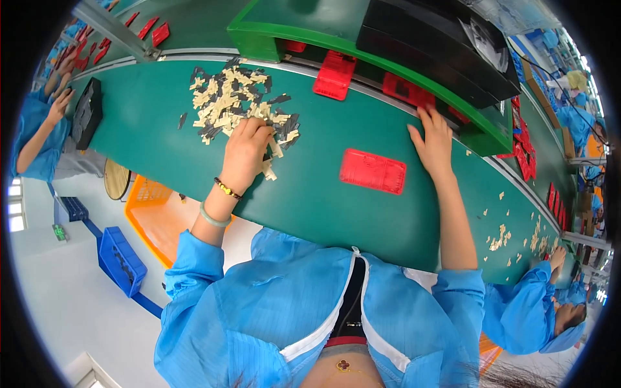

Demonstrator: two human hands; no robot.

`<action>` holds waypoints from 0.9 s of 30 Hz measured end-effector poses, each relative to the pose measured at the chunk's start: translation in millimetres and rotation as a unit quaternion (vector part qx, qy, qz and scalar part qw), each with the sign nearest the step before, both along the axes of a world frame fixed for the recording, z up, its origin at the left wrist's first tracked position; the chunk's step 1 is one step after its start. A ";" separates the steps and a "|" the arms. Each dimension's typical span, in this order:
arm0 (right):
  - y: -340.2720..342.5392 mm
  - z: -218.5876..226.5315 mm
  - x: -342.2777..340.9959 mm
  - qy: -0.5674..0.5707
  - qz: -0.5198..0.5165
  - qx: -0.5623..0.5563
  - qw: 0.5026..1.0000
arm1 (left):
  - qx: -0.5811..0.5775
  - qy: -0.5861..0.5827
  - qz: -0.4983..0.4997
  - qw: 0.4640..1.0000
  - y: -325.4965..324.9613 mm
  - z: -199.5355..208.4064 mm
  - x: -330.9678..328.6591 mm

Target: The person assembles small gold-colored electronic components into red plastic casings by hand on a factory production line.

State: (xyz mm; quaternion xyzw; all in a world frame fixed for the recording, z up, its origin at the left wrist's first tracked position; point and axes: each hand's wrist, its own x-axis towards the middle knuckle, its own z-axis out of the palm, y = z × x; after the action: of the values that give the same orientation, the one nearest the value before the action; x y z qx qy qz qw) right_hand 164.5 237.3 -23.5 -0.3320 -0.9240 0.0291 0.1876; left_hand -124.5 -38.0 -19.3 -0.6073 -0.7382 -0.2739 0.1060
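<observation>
My left hand [247,152], with a beaded bracelet and a pale bangle at the wrist, rests at the near edge of a heap of small cream and dark grey plastic pieces [223,97]. Its fingers curl down among the pieces; whatever they grip is hidden under them. My right hand [432,141] reaches to the far edge of the green table, thumb spread from the fingers. Its fingertips are by a red plastic tray [404,89] lying under the green shelf. Between my hands a red moulded tray [373,171] lies flat on the table.
Across the far side stands a green shelf [310,35] bearing a black box [433,48]. Another red tray [335,74] juts over the rail. An orange crate [152,220] and blue bin [121,262] sit at left. Co-workers work on both sides; scattered cream pieces [501,238] lie right.
</observation>
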 end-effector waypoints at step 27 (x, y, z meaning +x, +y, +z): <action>81.8 -30.9 -46.7 0.123 -0.127 -0.173 0.969 | 0.000 -0.079 -0.012 0.997 39.3 34.6 18.4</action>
State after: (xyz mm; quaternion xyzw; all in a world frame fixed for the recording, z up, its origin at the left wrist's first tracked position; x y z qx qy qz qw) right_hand 117.8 319.1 -54.4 -0.4683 -0.8249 0.2046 0.2418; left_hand -106.2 1.3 15.3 -0.5925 -0.7369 -0.3225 0.0442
